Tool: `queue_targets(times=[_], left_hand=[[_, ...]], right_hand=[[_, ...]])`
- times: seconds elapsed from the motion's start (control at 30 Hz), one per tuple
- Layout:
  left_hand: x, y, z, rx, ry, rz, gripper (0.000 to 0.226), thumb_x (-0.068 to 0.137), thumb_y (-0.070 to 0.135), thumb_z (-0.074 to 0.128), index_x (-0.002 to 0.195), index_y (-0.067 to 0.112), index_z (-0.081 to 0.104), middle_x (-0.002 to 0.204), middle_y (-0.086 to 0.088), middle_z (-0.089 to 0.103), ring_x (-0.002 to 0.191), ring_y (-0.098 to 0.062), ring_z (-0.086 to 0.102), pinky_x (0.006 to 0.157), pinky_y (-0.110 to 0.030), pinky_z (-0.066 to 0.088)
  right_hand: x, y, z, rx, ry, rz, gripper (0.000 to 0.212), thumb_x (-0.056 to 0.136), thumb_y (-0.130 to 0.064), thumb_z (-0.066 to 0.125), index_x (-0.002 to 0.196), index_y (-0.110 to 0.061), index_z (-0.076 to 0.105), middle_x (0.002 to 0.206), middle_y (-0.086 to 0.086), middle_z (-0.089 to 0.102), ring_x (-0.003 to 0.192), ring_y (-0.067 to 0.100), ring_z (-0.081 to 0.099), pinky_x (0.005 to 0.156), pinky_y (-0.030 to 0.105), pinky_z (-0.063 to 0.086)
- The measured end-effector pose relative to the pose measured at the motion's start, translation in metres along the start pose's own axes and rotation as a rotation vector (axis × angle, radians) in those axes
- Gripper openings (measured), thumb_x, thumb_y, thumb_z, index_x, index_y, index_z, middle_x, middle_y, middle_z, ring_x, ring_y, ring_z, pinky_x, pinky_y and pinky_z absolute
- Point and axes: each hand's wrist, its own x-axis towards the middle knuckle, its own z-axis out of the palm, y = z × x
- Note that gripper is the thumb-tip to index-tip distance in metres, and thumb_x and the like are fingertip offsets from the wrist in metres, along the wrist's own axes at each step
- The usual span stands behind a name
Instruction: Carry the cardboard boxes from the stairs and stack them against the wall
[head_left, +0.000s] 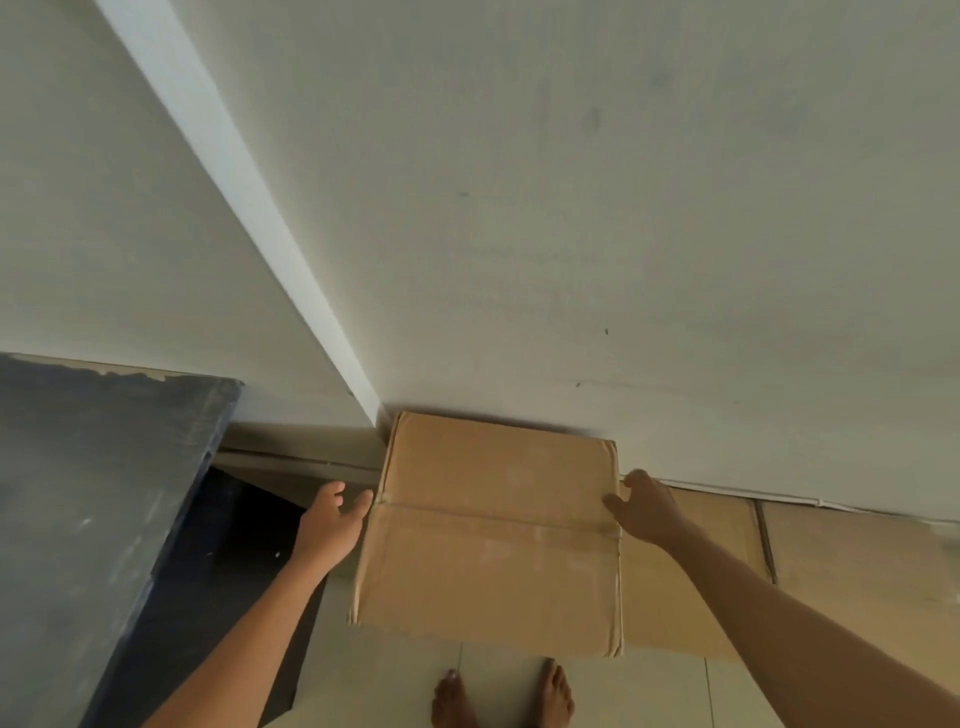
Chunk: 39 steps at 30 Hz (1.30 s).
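A brown cardboard box (493, 530) with a taped seam across its top stands against the white wall (571, 234), near a corner. My left hand (332, 519) hovers just off its left side, fingers spread and holding nothing. My right hand (644, 506) rests with spread fingers against the box's upper right edge. A lower cardboard box (685, 582) shows beneath and to the right of the top one, also along the wall.
A dark grey slab or counter (88, 519) fills the left side, close to my left arm. Pale floor tiles (857, 561) run along the wall to the right. My bare feet (504, 696) stand just in front of the box.
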Motion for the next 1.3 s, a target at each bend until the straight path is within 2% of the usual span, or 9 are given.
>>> queue_targets(times=[0.23,0.4,0.5,0.57,0.67,0.77,0.87,1.0,1.3], left_hand=[[-0.077,0.028,-0.035,-0.032,-0.026,0.078,0.054,0.095,0.033,0.054,0.143,0.013,0.038,0.144,-0.011,0.045,0.131,-0.025,0.045,0.107,-0.039,0.038],[-0.125,0.034,-0.069,0.105,0.097,0.172,0.053,0.095,0.028,0.054,0.144,0.014,0.038,0.147,-0.006,0.042,0.132,-0.021,0.043,0.105,-0.033,0.039],[-0.162,0.029,-0.084,0.085,0.183,0.146,0.054,0.095,0.029,0.054,0.144,0.015,0.037,0.145,-0.006,0.044,0.125,-0.022,0.050,0.097,-0.032,0.045],[-0.188,0.019,-0.094,0.074,0.253,0.122,0.054,0.095,0.029,0.054,0.144,0.014,0.037,0.144,-0.007,0.044,0.129,-0.023,0.047,0.101,-0.034,0.042],[-0.231,-0.005,-0.111,0.045,0.379,0.051,0.054,0.095,0.029,0.055,0.144,0.014,0.037,0.147,-0.008,0.042,0.134,-0.024,0.042,0.108,-0.036,0.036],[-0.278,-0.032,-0.126,0.035,0.526,-0.043,0.054,0.095,0.026,0.055,0.144,0.011,0.037,0.148,-0.011,0.040,0.135,-0.025,0.039,0.111,-0.033,0.029],[-0.331,-0.059,-0.137,0.032,0.651,-0.133,0.054,0.096,0.023,0.053,0.144,0.008,0.036,0.151,-0.012,0.035,0.139,-0.026,0.034,0.112,-0.030,0.024],[-0.408,-0.098,-0.144,-0.017,0.778,-0.248,0.054,0.095,0.023,0.055,0.144,0.009,0.037,0.149,-0.012,0.038,0.136,-0.026,0.038,0.108,-0.031,0.031],[-0.590,-0.204,-0.092,-0.184,0.999,-0.599,0.052,0.094,0.031,0.056,0.141,0.016,0.039,0.145,-0.011,0.042,0.133,-0.028,0.041,0.106,-0.037,0.034]], right_hand=[[-0.064,-0.098,-0.030,-0.307,-0.130,-0.291,0.059,0.096,-0.047,0.049,0.143,-0.013,0.038,0.149,0.009,0.041,0.138,0.027,0.037,0.110,0.033,0.031],[-0.110,-0.169,-0.036,-0.453,-0.193,-0.567,0.058,0.096,-0.045,0.051,0.142,-0.012,0.037,0.141,0.012,0.047,0.125,0.029,0.049,0.097,0.035,0.041],[-0.136,-0.201,-0.026,-0.554,-0.215,-0.733,0.057,0.095,-0.047,0.052,0.139,-0.015,0.039,0.135,0.011,0.051,0.119,0.028,0.053,0.093,0.036,0.043],[-0.155,-0.221,-0.020,-0.607,-0.209,-0.847,0.054,0.094,-0.048,0.051,0.137,-0.017,0.041,0.133,0.010,0.052,0.113,0.028,0.055,0.090,0.036,0.045],[-0.191,-0.245,-0.010,-0.670,-0.222,-0.994,0.055,0.096,-0.047,0.049,0.140,-0.017,0.038,0.136,0.010,0.050,0.112,0.027,0.055,0.088,0.035,0.043],[-0.234,-0.264,0.002,-0.722,-0.233,-1.162,0.060,0.097,-0.047,0.047,0.147,-0.016,0.032,0.148,0.008,0.041,0.132,0.028,0.044,0.103,0.038,0.038],[-0.281,-0.280,0.022,-0.790,-0.294,-1.281,0.065,0.098,-0.048,0.046,0.150,-0.014,0.026,0.155,0.008,0.032,0.140,0.029,0.035,0.112,0.040,0.031],[-0.358,-0.295,0.060,-0.884,-0.306,-1.510,0.069,0.098,-0.046,0.046,0.151,-0.010,0.024,0.158,0.011,0.026,0.144,0.028,0.027,0.116,0.037,0.023],[-0.545,-0.242,0.159,-0.995,-0.528,-1.875,0.069,0.097,-0.046,0.048,0.153,-0.016,0.020,0.154,0.011,0.034,0.139,0.032,0.035,0.112,0.043,0.031]])
